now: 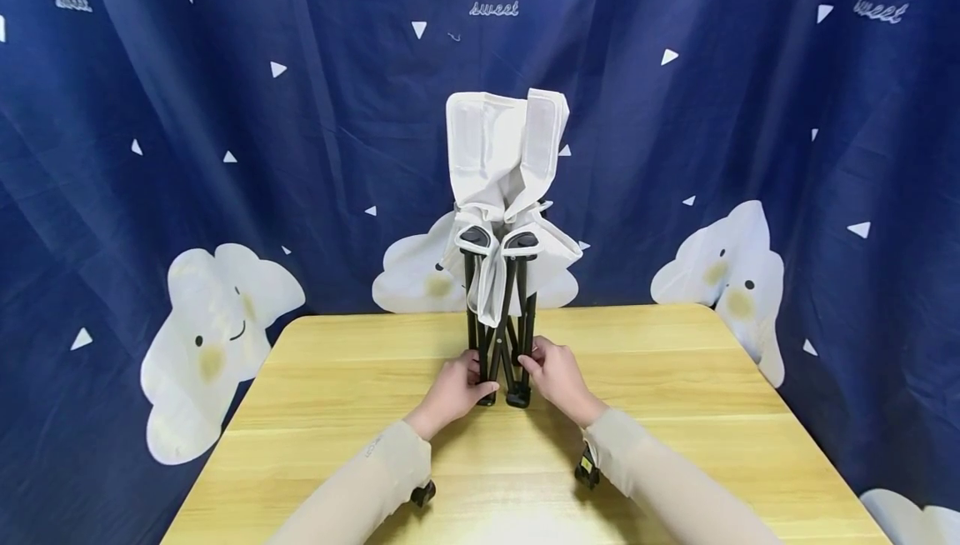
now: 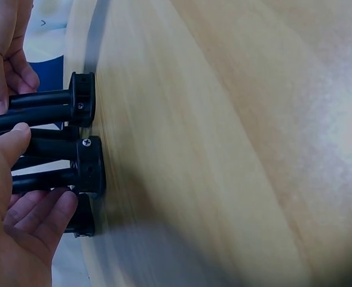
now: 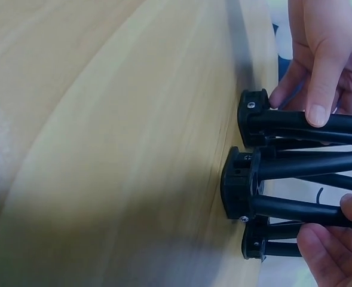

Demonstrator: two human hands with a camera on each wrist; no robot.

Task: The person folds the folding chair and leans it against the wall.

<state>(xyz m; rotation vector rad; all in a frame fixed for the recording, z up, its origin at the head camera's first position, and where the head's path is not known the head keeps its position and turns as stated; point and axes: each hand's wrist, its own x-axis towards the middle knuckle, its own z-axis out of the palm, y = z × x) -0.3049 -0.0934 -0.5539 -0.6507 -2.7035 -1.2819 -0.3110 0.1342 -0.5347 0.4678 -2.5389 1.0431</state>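
A folded chair (image 1: 504,262) is standing upright near the middle of the table (image 1: 675,412), its black legs (image 1: 498,345) bunched together and its white fabric (image 1: 506,162) hanging slack above. The left hand (image 1: 456,391) is gripping the legs low down from its side, and the right hand (image 1: 555,378) is gripping them from the other side, fingers curling round the tubes just above the feet (image 3: 238,179). The frame is looking light but stiff, probably thin metal tube with plastic feet that are likely sliding easily on the smooth wood; the fabric is soft and floppy and is giving no firm hold. Standing tall on a narrow base, the chair is judged top-heavy and ready to tip, so the low tubes, or the black joints (image 1: 475,237) under the seat cloth, are seeming the best places to hold. The crossing struts could be pinching fingers as they are moving. The wrist views are showing only the feet, the tubes and fingertips (image 2: 20,134). The back legs are hiding behind the front ones, the folds of cloth are covering the upper frame, and any lock or hinge is not showing.
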